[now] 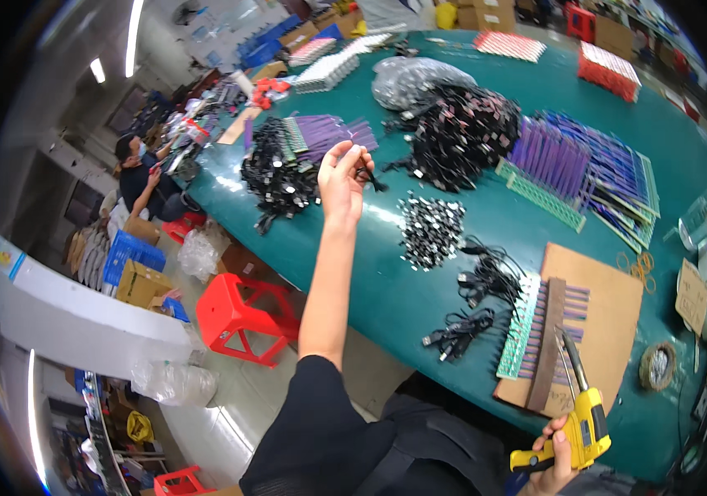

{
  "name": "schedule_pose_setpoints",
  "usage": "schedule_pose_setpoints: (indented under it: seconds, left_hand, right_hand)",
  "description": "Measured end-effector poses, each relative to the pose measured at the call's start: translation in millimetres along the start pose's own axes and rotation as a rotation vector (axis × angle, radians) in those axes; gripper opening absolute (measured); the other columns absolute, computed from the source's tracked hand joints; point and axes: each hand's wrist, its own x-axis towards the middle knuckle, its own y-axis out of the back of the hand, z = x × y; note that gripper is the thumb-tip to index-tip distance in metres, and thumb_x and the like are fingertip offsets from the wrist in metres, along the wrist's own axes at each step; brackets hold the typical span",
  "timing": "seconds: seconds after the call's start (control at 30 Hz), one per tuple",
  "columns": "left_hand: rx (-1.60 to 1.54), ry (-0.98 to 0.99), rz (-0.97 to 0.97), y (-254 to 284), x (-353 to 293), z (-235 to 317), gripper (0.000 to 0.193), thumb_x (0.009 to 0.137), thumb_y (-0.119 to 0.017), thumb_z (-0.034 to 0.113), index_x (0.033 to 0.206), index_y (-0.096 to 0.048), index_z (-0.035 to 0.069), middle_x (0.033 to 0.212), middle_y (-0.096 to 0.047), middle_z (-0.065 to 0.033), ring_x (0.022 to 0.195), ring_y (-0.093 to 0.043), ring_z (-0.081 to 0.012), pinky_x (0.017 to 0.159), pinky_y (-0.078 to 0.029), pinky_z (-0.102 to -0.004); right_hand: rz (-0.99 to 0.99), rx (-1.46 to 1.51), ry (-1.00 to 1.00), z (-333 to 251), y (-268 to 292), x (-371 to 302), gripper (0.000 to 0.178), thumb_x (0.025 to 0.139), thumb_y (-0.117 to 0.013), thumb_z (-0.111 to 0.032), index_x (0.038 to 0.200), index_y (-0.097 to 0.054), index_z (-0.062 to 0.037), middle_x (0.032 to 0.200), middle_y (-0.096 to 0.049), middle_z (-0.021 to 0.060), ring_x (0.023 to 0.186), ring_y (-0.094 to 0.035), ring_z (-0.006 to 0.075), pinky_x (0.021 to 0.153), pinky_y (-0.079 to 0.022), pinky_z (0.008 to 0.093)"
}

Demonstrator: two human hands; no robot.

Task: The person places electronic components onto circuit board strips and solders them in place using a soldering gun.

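Above the green table (386, 289), the left hand (341, 183) is closed to a pinch, with a small black piece (377, 183) jutting out at its right; it may be a cable end, though the fingers cover too much to be sure. Just left of that hand lies a heap of black cables (275, 178), with purple strips (320, 136) beyond it. To its right sits a bigger black heap (465, 136), backed by a clear bag (407, 78), and nearer the body, a pile of small metal parts (432, 231).

Well off toward the body, the right hand (562, 459) is wrapped round the grip of a yellow soldering gun (590, 422), its tip pointing forward over a cardboard sheet (614, 298). On the sheet, ahead of this hand, a brown bar (548, 347) lies across wires beside a green board (519, 331). Two cable bundles (458, 334) lie forward and left of it; a tape roll (658, 366) is to its right.
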Motion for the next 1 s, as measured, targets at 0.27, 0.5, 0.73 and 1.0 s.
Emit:
schedule_pose_setpoints:
  seconds: [0.27, 0.5, 0.73, 1.0]
  left_hand:
    - [0.129, 0.968, -0.788, -86, -196, 1, 0.014, 0.082, -0.058, 0.000, 0.095, -0.058, -0.002, 0.070, -0.057, -0.0026, 0.050, -0.049, -0.0055, 0.044, -0.037, -0.0185]
    - [0.297, 1.029, -0.987, -101, -258, -8, 0.012, 0.085, -0.057, 0.002, 0.096, -0.058, -0.001, 0.071, -0.055, 0.0024, 0.056, -0.049, -0.0005, 0.050, -0.039, -0.0162]
    - [0.359, 0.847, -1.019, -95, -276, -13, 0.009, 0.083, -0.067, 0.006, 0.088, -0.060, 0.003, 0.072, -0.050, 0.0059, 0.061, -0.043, 0.0011, 0.053, -0.034, -0.0161]
    - [0.868, 0.225, -0.859, -83, -258, -37, 0.004, 0.081, -0.067, 0.002, 0.083, -0.063, 0.002, 0.079, -0.051, -0.0008, 0.064, -0.046, -0.0050, 0.054, -0.036, -0.0197]
  right_hand:
    - [-0.081, -0.106, 0.054, -4, -27, -3, 0.064, 0.082, -0.057, 0.001, 0.140, -0.031, -0.0009, 0.091, -0.056, 0.0117, 0.072, -0.055, 0.0142, 0.057, -0.049, 0.0241]
    - [-0.163, -0.329, 0.302, 6, -26, 6, 0.075, 0.080, -0.066, 0.000, 0.142, -0.024, 0.0027, 0.093, -0.060, 0.0093, 0.078, -0.059, 0.0126, 0.070, -0.050, 0.0242]
    - [-0.147, -0.632, 0.594, 15, -25, 11, 0.064, 0.080, -0.066, 0.002, 0.135, -0.035, 0.0126, 0.089, -0.065, 0.0126, 0.068, -0.064, 0.0130, 0.069, -0.052, 0.0245]
    - [-0.098, -0.226, 0.065, 5, -17, -1, 0.073, 0.080, -0.059, -0.001, 0.143, -0.022, 0.0017, 0.088, -0.056, 0.0112, 0.072, -0.055, 0.0138, 0.058, -0.049, 0.0232]
